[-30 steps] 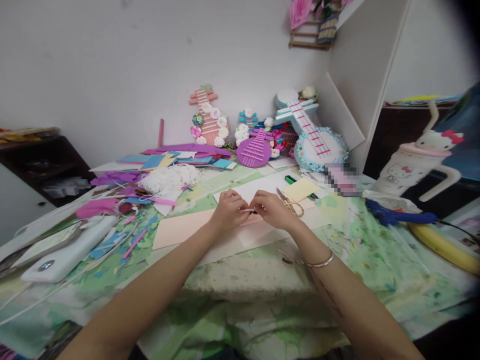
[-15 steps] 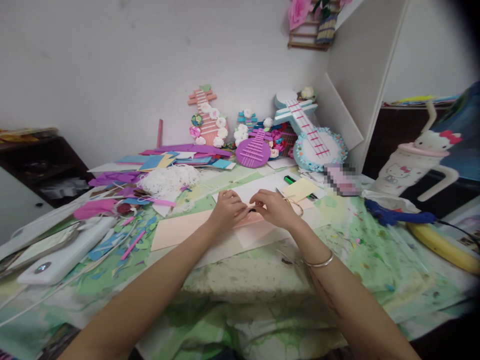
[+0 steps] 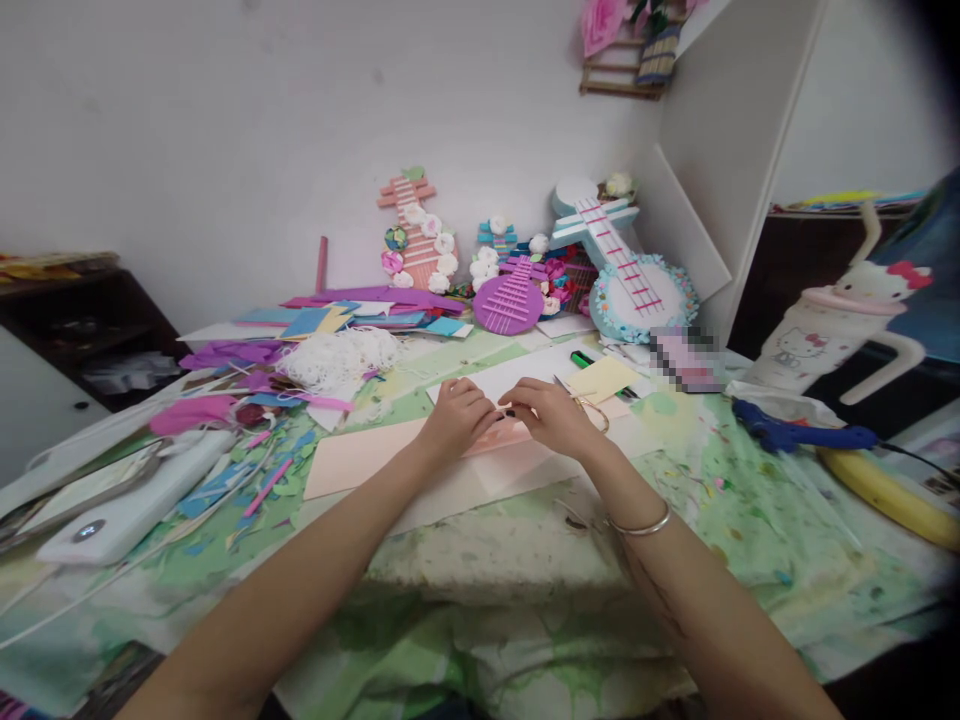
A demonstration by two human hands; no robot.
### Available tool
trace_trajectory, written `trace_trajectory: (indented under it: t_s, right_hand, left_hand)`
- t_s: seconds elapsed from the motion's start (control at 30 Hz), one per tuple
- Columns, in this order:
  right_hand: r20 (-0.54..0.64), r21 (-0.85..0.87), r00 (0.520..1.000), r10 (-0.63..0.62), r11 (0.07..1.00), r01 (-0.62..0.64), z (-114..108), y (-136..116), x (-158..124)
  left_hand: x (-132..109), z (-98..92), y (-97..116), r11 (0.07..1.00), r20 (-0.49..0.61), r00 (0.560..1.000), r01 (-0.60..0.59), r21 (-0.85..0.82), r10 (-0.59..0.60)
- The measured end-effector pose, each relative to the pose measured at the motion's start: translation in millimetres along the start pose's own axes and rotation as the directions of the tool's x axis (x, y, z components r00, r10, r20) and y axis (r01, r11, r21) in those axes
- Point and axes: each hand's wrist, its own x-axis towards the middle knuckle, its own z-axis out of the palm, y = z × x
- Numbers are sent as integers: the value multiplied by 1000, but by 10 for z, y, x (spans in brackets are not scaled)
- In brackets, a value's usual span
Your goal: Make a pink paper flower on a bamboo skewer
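A pale pink sheet of paper lies across the front of the table, partly over a white sheet. My left hand bends over its far edge, fingers closed and tips pressed down. Facing it, my right hand is closed too, thumb and fingertips pinched close to the left fingertips. Between them a darker pink part of the paper shows; the exact grip is hidden by the fingers. Just beyond my right hand lie gold-handled scissors, a pale yellow paper piece and a green pen.
Paper-made lutes, one purple and one blue and white, lean at the wall. White string, paper scraps and a white phone-like device lie left. Right are a blue glue gun, a banana and a cup.
The fingers of my right hand have shifted slightly at the pink paper, and the fingertips of both hands sit a little differently. The view has moved slightly; the things around lie as before.
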Motion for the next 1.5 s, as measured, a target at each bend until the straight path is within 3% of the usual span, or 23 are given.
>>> trace_trajectory:
  t_s: [0.47, 0.87, 1.1, 1.3, 1.5]
  right_hand:
    - [10, -17, 999, -44, 999, 45, 1, -33, 24]
    - [49, -83, 998, 27, 996, -23, 71, -49, -2]
    - [51, -109, 997, 65, 992, -59, 62, -60, 9]
    - [37, -131, 997, 72, 989, -67, 76, -64, 13]
    - [32, -130, 999, 37, 991, -33, 129, -59, 12]
  left_hand:
    - [1, -18, 45, 964, -9, 985, 166, -207, -172]
    - [14, -1, 50, 941, 51, 963, 271, -205, -266]
    - [0, -67, 51, 959, 51, 977, 214, -187, -208]
    - [22, -98, 53, 946, 107, 968, 246, -213, -228]
    - [2, -70, 51, 964, 50, 971, 239, -114, -235]
